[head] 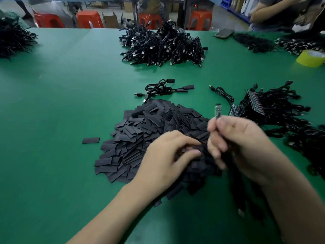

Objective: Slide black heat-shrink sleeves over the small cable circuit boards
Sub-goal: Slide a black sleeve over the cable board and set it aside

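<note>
A heap of flat black heat-shrink sleeves (151, 131) lies on the green table (61, 103) in front of me. My right hand (241, 145) pinches a cable just below its small circuit board (218, 110), which sticks upward above my fingers; the black cable trails down under that hand, blurred. My left hand (168, 155) rests on the near side of the heap with fingers curled onto the sleeves; whether it holds one I cannot tell. One single sleeve (91, 140) lies apart to the left of the heap.
Two sleeved cables (163, 88) lie just beyond the heap. A bundle of cables with boards (274, 106) sits at the right. A big cable pile (163, 44) lies farther back, a yellow tape roll (310, 58) at the far right. Another person sits at the back right.
</note>
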A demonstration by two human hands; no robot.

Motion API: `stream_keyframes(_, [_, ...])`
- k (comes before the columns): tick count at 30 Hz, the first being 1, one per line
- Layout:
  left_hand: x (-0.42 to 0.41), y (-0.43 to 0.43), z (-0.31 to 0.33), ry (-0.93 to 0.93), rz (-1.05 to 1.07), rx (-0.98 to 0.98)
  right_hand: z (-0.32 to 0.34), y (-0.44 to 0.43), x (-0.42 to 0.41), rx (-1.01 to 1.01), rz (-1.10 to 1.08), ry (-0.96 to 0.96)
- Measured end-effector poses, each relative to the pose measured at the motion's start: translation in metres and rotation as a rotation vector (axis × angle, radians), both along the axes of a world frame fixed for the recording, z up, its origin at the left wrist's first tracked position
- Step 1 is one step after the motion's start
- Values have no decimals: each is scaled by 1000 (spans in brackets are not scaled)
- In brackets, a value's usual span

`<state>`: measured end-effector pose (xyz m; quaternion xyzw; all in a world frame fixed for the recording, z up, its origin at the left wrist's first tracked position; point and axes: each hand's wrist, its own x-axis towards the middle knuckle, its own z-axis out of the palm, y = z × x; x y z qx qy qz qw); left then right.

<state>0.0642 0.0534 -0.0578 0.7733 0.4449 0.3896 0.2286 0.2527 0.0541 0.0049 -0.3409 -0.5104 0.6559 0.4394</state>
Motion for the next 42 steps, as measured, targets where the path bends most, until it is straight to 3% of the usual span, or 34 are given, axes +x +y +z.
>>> stream_keyframes(4, [33,-3,14,390,-113,147,14,15,11,-19,-75,0])
stream_keyframes(7, [59,-1,23,652,-83,99,14,25,14,9,-94,-94])
stream_keyframes(9, [69,0,25,731,-59,61,11,30,14,17,-91,-138])
stream_keyframes(18, [75,-6,22,681,-2,-148,-9,38,23,-56,-101,-82])
stream_keyframes(23, [76,-13,15,677,-14,-98,-12,41,44,-109,-136,14])
stream_keyframes(28, [71,-12,11,514,-23,-107,-20,40,46,-148,-83,-13])
stream_keyframes(35, [2,21,33,-216,18,-432,-29,35,34,-127,-31,-177])
stream_keyframes(38, [-20,26,31,-344,-24,-475,-34,29,15,-38,38,-332])
stream_keyframes(42, [-22,20,18,-387,-22,-478,-35,24,1,13,48,-372])
